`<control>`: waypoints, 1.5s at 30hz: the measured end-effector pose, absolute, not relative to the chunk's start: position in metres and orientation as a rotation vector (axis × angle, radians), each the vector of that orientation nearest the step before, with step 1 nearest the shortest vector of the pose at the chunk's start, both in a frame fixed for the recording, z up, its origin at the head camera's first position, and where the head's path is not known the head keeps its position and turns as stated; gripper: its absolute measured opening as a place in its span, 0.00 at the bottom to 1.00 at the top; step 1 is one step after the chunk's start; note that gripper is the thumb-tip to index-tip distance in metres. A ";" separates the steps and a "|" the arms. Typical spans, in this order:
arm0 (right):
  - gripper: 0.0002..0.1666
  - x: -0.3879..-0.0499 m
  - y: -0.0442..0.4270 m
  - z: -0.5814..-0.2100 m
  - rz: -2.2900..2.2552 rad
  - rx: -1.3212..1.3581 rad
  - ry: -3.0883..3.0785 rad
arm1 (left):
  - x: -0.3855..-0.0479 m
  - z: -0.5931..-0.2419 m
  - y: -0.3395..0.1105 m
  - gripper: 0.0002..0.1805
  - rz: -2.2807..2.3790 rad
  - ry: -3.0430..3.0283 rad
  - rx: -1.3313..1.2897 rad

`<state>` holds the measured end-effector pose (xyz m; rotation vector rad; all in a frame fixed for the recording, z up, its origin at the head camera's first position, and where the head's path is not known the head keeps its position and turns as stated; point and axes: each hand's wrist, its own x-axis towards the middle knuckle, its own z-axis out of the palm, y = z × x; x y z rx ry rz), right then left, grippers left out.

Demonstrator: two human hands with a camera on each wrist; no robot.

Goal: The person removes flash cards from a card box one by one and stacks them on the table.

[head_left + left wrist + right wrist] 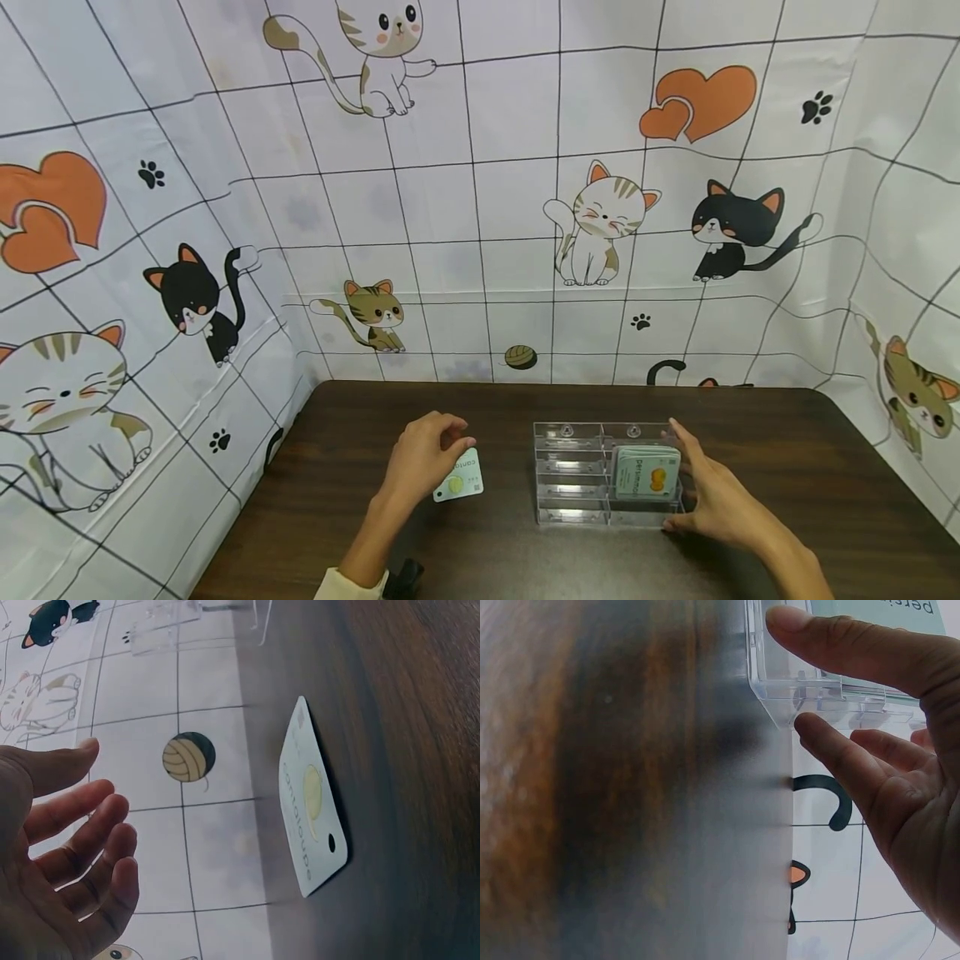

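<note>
A pale green cantaloupe card (460, 477) lies on the dark wooden table, its print and punched hole facing up in the left wrist view. Just above and behind it, my left hand (431, 450) hovers with loosely bent fingers; the left wrist view shows this hand (71, 847) apart from the card (311, 802). A clear plastic rack (572, 517) with two columns of slots stands to the right. Several cards, a persimmon card (647, 473) in front, sit in its right column. My right hand (723, 500) holds the rack's right end, thumb at the front corner, index finger at the back.
Behind and beside the table (480, 567) hangs a white gridded cloth (510, 208) printed with cats, hearts and paw prints. A black strap piece (403, 578) sits at my left wrist by a cream sleeve (348, 586).
</note>
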<state>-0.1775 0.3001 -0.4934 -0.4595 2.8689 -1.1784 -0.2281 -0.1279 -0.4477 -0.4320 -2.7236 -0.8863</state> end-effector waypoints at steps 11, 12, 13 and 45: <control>0.93 -0.174 0.300 -0.497 -1.150 -0.457 2.891 | -0.225 -0.447 -0.114 0.13 -0.932 -2.709 -0.529; 0.93 -0.173 0.300 -0.497 -1.149 -0.461 2.897 | -0.224 -0.446 -0.112 0.13 -0.934 -2.704 -0.533; 0.93 -0.173 0.300 -0.497 -1.149 -0.461 2.897 | -0.224 -0.445 -0.111 0.13 -0.937 -2.699 -0.539; 0.94 -0.178 0.300 -0.494 -1.146 -0.483 2.907 | -0.227 -0.430 -0.055 0.13 -1.059 -2.648 -0.681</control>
